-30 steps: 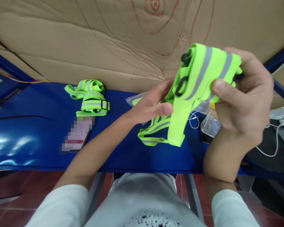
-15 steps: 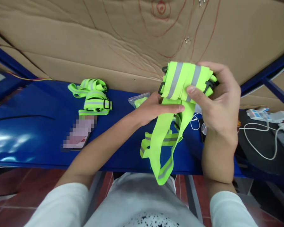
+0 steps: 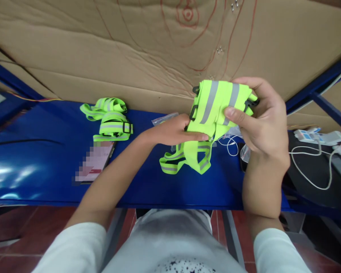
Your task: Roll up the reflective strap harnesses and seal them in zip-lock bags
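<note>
While the right hand (image 3: pixel 263 121) clamps the folded reflective strap bundle (image 3: pixel 223 102) above the blue worktop (image 3: pixel 150 182), the left hand (image 3: pixel 172 131) pinches its lower edge; it looks mostly gathered, though a strap loop (image 3: pixel 191 153) hangs unwrapped beneath.

The grey-striped neon-yellow strap (image 3: pixel 220 102) sits bundled between left hand (image 3: pixel 173 131) and right hand (image 3: pixel 264 117) — a loop (image 3: pixel 191 153) hanging below.
</note>
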`<state>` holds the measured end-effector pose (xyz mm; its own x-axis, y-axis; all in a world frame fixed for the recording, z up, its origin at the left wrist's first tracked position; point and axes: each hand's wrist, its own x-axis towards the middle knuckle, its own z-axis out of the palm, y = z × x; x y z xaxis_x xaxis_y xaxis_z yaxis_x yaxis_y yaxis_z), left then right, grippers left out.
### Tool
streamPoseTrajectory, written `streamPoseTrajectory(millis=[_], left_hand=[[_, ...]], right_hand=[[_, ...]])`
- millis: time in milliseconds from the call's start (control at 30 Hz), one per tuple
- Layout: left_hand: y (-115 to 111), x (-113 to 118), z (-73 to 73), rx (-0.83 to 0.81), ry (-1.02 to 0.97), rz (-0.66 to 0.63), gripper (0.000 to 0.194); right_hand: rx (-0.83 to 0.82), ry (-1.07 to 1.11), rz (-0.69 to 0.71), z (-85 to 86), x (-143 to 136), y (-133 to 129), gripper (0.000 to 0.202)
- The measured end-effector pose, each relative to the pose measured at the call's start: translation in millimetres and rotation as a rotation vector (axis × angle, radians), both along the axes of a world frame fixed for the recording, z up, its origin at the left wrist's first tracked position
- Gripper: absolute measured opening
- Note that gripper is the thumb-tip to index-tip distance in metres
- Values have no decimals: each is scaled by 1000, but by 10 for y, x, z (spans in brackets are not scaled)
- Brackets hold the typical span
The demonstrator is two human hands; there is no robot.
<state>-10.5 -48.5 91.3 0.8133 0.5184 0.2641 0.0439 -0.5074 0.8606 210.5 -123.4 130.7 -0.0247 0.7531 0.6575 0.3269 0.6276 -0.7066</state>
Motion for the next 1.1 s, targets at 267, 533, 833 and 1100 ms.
streamPoseTrajectory(millis=[267, 533, 833, 1100], left_hand=[[-117, 128, -80, -488, -279, -71, 60], [-363, 349, -100, -880, -452, 48, 48], [-463, 273, -12, -1107, -532, -260, 34], [-441, 316, -32, -926, -629, -166, 55]], right_hand=[[227, -89, -173, 18, -207, -28, 40], [290, -234, -127, -23, -148, -20, 26], [331, -278, 85, 93, -126, -129, 43], [160, -441, 178, 147, 21, -64, 19]])
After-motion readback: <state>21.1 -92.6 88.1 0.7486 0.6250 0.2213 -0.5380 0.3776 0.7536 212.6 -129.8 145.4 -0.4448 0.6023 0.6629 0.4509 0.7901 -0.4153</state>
